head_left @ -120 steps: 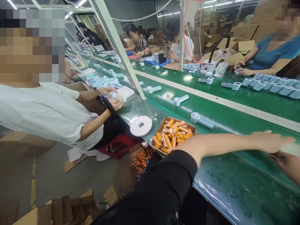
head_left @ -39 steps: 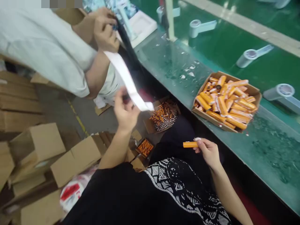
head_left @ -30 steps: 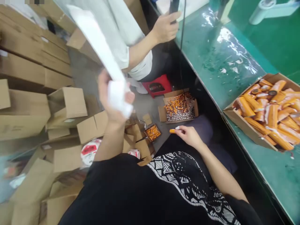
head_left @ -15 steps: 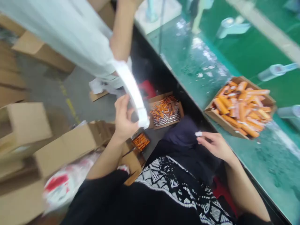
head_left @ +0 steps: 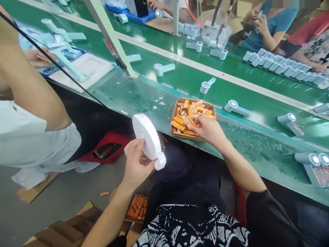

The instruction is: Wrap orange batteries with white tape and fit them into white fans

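My left hand [head_left: 136, 164] is closed on a roll of white tape [head_left: 147, 135], which stands on edge with a loose curl of tape at its lower right. My right hand [head_left: 209, 130] reaches over the near side of a small cardboard box [head_left: 189, 137] heaped with orange cylindrical batteries [head_left: 179, 123]. Its thumb and index finger straddle one battery in the heap; the other fingers curl behind. A small white piece, seemingly tape, shows at the index fingertip.
A green conveyor [head_left: 180, 77] carries pale blue handheld fans [head_left: 232, 105] beyond the bench ledge. A co-worker's arm [head_left: 38, 79] is close on the left. More batteries lie in a low box [head_left: 137, 207]. A red stool [head_left: 109, 147] stands below. Other people sit across.
My view has swung up toward the conveyor. My right hand has gone from beside the bench edge, with the white piece on its finger, to the battery box. The left keeps the tape roll.
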Tool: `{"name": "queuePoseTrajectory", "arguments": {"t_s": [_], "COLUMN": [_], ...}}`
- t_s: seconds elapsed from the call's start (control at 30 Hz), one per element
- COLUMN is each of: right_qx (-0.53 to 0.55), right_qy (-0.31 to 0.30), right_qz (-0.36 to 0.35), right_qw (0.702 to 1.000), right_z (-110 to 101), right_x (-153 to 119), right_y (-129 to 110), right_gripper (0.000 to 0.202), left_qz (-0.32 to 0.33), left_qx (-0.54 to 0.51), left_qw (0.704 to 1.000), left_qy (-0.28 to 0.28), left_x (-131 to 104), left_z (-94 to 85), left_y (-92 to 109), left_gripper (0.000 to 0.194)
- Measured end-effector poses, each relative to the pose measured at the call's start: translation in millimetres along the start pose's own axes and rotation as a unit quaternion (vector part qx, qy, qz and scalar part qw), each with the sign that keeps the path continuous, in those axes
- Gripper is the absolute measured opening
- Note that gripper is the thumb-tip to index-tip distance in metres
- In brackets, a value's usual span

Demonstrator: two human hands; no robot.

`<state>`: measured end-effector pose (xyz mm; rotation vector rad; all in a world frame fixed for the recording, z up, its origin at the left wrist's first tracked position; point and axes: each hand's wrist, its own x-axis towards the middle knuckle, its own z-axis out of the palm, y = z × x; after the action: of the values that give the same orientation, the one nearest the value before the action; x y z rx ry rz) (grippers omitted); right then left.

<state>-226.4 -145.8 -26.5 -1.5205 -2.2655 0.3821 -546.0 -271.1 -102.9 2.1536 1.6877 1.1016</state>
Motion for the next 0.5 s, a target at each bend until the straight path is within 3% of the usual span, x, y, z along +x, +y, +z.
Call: {"name": "queuePoseTrajectory", "arguments": {"t_s": [0.1,0.23,0.33,0.4,0.5], "right_qx": [0.138,0.339,0.417,0.405,0.310], "right_qy": [0.025,0.096,0.104,0.089,0.050], "right_qz": [0.030,0.030,0.025,0.025,0.001], "right_qw": [0.990,0.935,0.903,0.909,0.949], "right_z": [-1,-9,-15,-22,-36], "right_x": [-1,-16,-30,-38,-49], "right_y": [7,19,18,12,1], "right_gripper": [0.030,0.038,0.036,0.036,0.037], "left_qz": [0.058,0.119,0.150,0.175,0.220], "left_qx": [0.041,0.073,0.097,0.118,0.148], "left_qw": [0.997,0.990,0.984,0.977,0.964], "left_qy": [0.025,0.030,0.018,0.005,-0.016], "left_x": [12,20,24,29,35], "left_z": [6.6,12.5,15.5,16.2,15.8], "left_y": [16,30,38,44,51], "left_gripper": [0.081,0.076,0.075,0.074,0.069]}}
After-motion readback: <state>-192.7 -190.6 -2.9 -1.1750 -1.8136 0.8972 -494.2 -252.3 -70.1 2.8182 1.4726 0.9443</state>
